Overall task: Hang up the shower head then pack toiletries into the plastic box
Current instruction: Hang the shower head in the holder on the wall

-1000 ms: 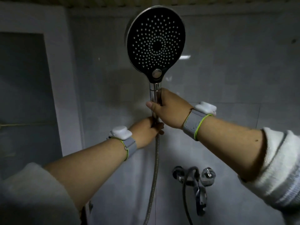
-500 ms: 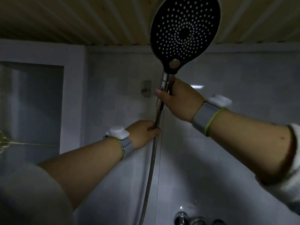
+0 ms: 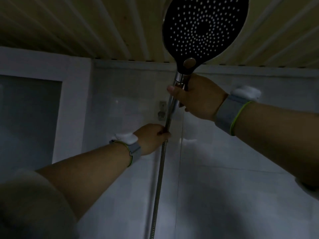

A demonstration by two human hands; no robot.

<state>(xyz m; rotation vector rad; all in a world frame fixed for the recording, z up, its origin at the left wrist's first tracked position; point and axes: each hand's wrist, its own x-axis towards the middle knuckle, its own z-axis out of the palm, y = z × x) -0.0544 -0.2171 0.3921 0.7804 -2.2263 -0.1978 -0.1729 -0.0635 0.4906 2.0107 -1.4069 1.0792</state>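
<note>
The shower head point(image 3: 203, 31), a round black face dotted with white nozzles on a chrome handle, is raised high against the ceiling. My right hand point(image 3: 198, 97) grips its chrome handle just under the face. Lower down, my left hand point(image 3: 151, 137) is closed around the metal hose point(image 3: 159, 178), which hangs straight down out of view. A small metal wall bracket point(image 3: 162, 111) sits on the tiled wall just left of the handle, between my two hands. The plastic box and toiletries are not in view.
A ribbed, pale panelled ceiling point(image 3: 86, 28) runs across the top. A white-framed dark window or niche point(image 3: 29, 118) is set in the wall at the left. Grey-white tiles point(image 3: 224, 187) cover the wall ahead.
The shower head has risen toward the ceiling and my view has tilted up. The tap below has dropped out of view and the wall bracket now lies beside the handle.
</note>
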